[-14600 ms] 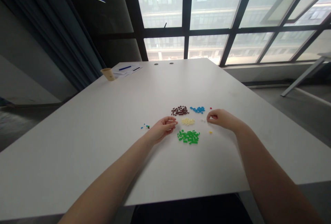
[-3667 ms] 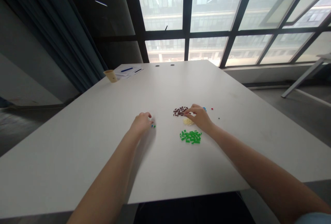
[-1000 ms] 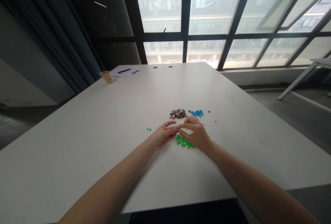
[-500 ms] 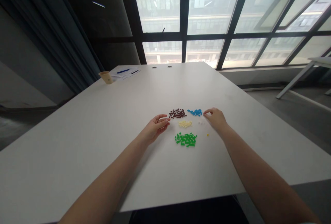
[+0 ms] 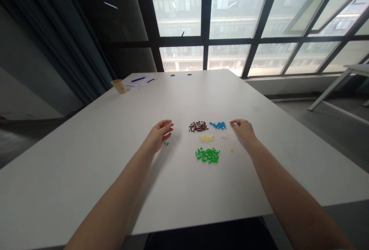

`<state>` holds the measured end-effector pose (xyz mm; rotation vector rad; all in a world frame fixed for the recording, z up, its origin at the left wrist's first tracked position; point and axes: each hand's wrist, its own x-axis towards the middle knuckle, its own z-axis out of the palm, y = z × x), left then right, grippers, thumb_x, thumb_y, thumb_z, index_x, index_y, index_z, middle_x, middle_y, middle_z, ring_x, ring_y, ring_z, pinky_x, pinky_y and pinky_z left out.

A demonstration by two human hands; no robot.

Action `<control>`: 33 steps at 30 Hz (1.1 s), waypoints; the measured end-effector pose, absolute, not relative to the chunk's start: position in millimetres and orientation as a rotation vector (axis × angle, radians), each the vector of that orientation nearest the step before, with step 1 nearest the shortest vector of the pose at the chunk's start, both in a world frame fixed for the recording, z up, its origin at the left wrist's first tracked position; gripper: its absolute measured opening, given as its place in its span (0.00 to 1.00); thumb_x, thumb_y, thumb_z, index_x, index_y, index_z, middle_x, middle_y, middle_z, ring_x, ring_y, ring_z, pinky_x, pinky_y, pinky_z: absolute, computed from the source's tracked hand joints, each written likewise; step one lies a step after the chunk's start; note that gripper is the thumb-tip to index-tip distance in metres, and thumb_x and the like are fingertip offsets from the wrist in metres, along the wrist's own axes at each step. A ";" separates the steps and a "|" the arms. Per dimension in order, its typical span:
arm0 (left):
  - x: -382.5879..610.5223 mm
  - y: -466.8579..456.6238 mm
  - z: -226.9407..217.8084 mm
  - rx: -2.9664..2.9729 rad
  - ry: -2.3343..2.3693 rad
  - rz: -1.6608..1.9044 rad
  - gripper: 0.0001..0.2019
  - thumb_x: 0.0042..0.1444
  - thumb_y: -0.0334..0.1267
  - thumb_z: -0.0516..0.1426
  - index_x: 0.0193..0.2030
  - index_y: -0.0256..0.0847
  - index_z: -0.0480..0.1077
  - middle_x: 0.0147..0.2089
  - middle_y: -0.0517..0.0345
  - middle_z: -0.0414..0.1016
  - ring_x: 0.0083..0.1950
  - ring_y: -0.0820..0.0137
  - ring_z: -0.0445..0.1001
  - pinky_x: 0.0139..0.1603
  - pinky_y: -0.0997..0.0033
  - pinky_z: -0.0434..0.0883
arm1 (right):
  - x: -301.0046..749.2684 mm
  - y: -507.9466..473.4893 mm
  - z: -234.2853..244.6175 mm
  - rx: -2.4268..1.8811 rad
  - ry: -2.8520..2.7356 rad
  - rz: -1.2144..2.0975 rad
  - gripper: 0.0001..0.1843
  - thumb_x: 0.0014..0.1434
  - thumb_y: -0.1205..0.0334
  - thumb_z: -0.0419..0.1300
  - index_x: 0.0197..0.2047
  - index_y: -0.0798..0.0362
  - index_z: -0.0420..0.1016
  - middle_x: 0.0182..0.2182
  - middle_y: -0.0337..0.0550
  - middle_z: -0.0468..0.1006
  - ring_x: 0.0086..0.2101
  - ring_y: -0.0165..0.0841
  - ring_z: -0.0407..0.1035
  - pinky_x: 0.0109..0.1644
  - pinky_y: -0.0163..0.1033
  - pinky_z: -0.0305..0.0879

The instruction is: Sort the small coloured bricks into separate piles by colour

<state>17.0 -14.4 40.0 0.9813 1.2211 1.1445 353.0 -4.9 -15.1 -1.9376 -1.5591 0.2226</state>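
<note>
My left hand [image 5: 162,133] is raised over the table, left of the piles. Its thumb and index fingertips are close together, and the other fingers curl loosely; anything between them is too small to make out. Beneath it lie a tiny blue piece [image 5: 165,142] and a tiny green piece [image 5: 167,144]. My right hand [image 5: 243,129] is pinched just right of a pile of small blue building bricks [image 5: 219,125]; whatever its fingertips hold is not discernible. Dark brown bricks [image 5: 198,126], pale yellow bricks [image 5: 206,138] and green bricks [image 5: 208,155] form separate piles between my hands.
A few whitish pieces [image 5: 224,137] and one yellow piece [image 5: 231,150] lie near my right forearm. Far left on the white table [image 5: 100,157] are a paper cup [image 5: 119,86] and papers [image 5: 144,82] with a blue pen [image 5: 138,79]. Windows stand beyond the far edge.
My left hand has moved left, away from the brown pile, and the blue and green pieces under it now show. My right hand has drawn slightly right from the blue pile.
</note>
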 end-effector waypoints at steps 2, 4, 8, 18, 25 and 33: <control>-0.5 -7.8 42.2 1.162 1.384 1.141 0.17 0.35 0.44 0.62 0.33 0.39 0.68 0.32 0.60 0.71 0.30 0.75 0.67 0.32 0.75 0.62 | 351.6 -7.0 -10.3 -1.932 -1.535 0.237 0.15 0.49 0.58 0.54 0.35 0.53 0.78 0.29 0.46 0.76 0.31 0.34 0.67 0.35 0.36 0.58; -17.9 -1.9 40.4 1.436 1.566 0.996 0.15 0.36 0.44 0.60 0.32 0.38 0.71 0.27 0.59 0.70 0.28 0.73 0.66 0.30 0.74 0.61 | 347.6 -9.6 -6.0 -1.927 -1.510 0.245 0.16 0.49 0.57 0.54 0.35 0.55 0.78 0.28 0.47 0.76 0.30 0.34 0.67 0.34 0.35 0.58; -38.3 4.3 27.9 1.722 1.747 0.621 0.09 0.29 0.35 0.60 0.23 0.39 0.73 0.25 0.57 0.72 0.26 0.71 0.66 0.28 0.74 0.60 | 336.1 -14.7 -0.1 -1.923 -1.528 0.238 0.19 0.50 0.51 0.52 0.28 0.56 0.76 0.21 0.44 0.72 0.25 0.32 0.64 0.30 0.35 0.55; -30.4 2.9 15.0 1.839 1.717 0.470 0.04 0.29 0.30 0.57 0.17 0.42 0.72 0.22 0.57 0.73 0.26 0.68 0.67 0.28 0.73 0.60 | 327.0 -17.5 3.0 -1.888 -1.616 0.246 0.19 0.49 0.50 0.50 0.21 0.54 0.72 0.15 0.38 0.63 0.20 0.29 0.57 0.26 0.34 0.50; -25.7 2.3 19.7 1.800 1.699 0.565 0.02 0.34 0.31 0.58 0.20 0.40 0.71 0.23 0.57 0.71 0.27 0.68 0.67 0.30 0.72 0.60 | 325.1 -19.5 5.9 -1.869 -1.626 0.256 0.19 0.49 0.50 0.50 0.21 0.54 0.71 0.15 0.38 0.62 0.20 0.28 0.56 0.25 0.33 0.49; 17.2 -17.4 32.7 1.572 1.105 0.900 0.10 0.43 0.40 0.60 0.30 0.38 0.68 0.32 0.55 0.73 0.33 0.71 0.71 0.35 0.73 0.65 | 317.1 -23.6 11.0 -1.837 -1.657 0.268 0.19 0.49 0.50 0.50 0.20 0.54 0.71 0.14 0.37 0.61 0.19 0.27 0.55 0.25 0.33 0.48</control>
